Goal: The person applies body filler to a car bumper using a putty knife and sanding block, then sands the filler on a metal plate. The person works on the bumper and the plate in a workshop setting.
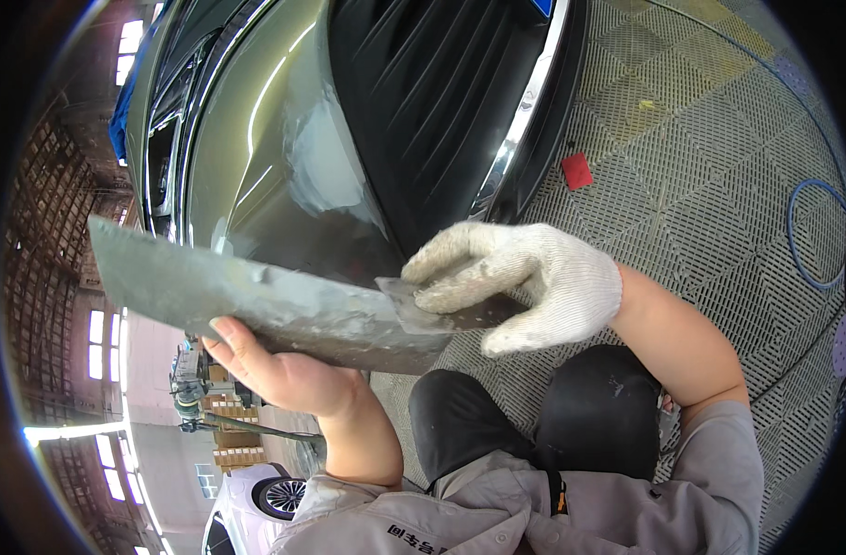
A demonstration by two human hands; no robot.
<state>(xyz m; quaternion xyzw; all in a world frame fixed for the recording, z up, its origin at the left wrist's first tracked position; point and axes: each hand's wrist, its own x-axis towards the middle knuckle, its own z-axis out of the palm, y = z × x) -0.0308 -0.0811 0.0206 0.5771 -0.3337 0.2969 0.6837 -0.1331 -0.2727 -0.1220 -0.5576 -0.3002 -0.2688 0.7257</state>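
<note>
With the bare left hand [298, 377], partly closed at the 6 o'clock edge, holding up a long, grey-smeared plate [256, 301]; with the gloved right hand [557, 282], half closed, pinching a thin scraper [441, 321] over the plate's 3 o'clock end; beyond, toward 12 o'clock, facing a greenish car panel [265, 180] bearing a pale grey patch [323, 162]

Left hand [301, 377] and gloved right hand [557, 289] grip.
</note>
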